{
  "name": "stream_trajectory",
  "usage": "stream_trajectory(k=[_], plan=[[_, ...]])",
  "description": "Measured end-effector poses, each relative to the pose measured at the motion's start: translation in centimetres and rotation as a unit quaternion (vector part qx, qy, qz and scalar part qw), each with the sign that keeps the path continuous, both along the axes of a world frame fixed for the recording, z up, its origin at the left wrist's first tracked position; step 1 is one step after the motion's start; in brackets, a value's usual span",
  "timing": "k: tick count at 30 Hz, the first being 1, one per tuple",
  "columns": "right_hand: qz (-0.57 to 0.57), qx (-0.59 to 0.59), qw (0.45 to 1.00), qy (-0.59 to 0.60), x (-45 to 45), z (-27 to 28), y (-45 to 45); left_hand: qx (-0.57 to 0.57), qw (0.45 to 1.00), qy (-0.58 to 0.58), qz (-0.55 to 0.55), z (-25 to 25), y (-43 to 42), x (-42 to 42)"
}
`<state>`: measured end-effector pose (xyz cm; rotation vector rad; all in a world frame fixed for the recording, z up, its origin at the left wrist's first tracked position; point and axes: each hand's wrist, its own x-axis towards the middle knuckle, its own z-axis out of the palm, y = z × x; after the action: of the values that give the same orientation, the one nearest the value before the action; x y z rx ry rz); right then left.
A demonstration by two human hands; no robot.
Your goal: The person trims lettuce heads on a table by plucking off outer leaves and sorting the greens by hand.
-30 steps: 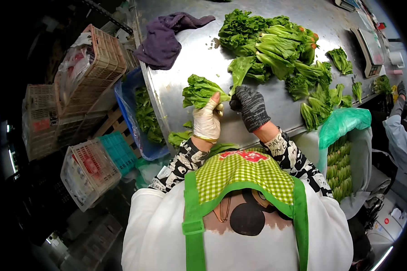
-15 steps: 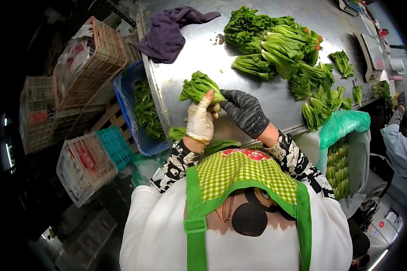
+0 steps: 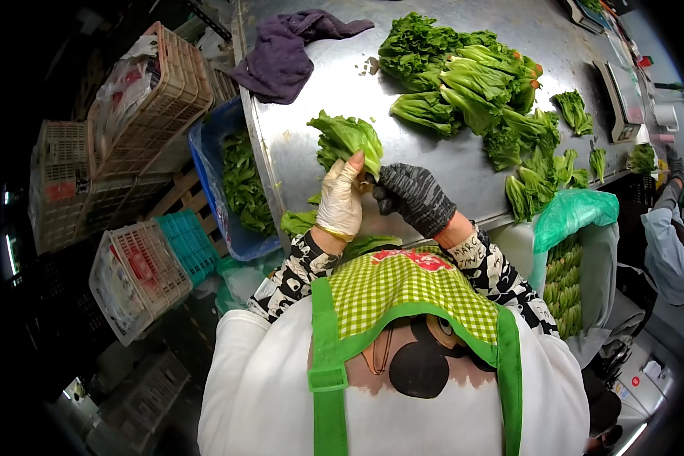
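My left hand (image 3: 340, 199), in a pale glove with a bare thumb tip, is closed around a small head of green lettuce (image 3: 349, 140). The leaves point up and away from me over the metal table. At the lettuce's lower right end is my right hand (image 3: 416, 199), in a dark grey knit glove, its fingers curled and pinching at the stem end. The exact spot between those fingertips is partly hidden. Loose lettuce leaves (image 3: 299, 222) lie just below my left wrist, by the table's near edge.
A large pile of lettuce (image 3: 471, 83) lies on the metal table (image 3: 296, 144), beyond a purple cloth (image 3: 277, 64). At left stand a blue bin (image 3: 243, 242) of leaves and plastic crates (image 3: 148, 114). On the right are a lined box of lettuce (image 3: 562, 285), a scale (image 3: 619, 99) and another person (image 3: 669, 243).
The lettuce has turned in my left hand, its leaves now more upright and spread. My right hand's fingers have curled in and shifted slightly lower at the stem end.
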<state>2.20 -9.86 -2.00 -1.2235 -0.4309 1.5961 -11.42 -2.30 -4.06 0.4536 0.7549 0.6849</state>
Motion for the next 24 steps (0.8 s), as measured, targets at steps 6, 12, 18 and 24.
stream_trajectory(k=[6,12,18,24], plan=[[0.016,0.092,0.98,-0.178,0.1,-1.5,0.1,0.01,1.0,-0.014,-0.017,0.8,0.0,-0.6],[0.041,0.235,0.858,-0.456,-0.1,-0.9,0.5,0.067,0.994,0.091,-0.003,0.7,-0.3,-0.2],[-0.016,0.107,0.9,-0.423,-0.8,-2.1,0.8,0.23,0.951,0.199,0.048,0.5,-1.6,0.7],[-0.212,-0.015,0.977,-0.031,1.0,-4.0,2.1,0.613,0.668,0.421,0.016,-0.6,-0.6,-0.3]])
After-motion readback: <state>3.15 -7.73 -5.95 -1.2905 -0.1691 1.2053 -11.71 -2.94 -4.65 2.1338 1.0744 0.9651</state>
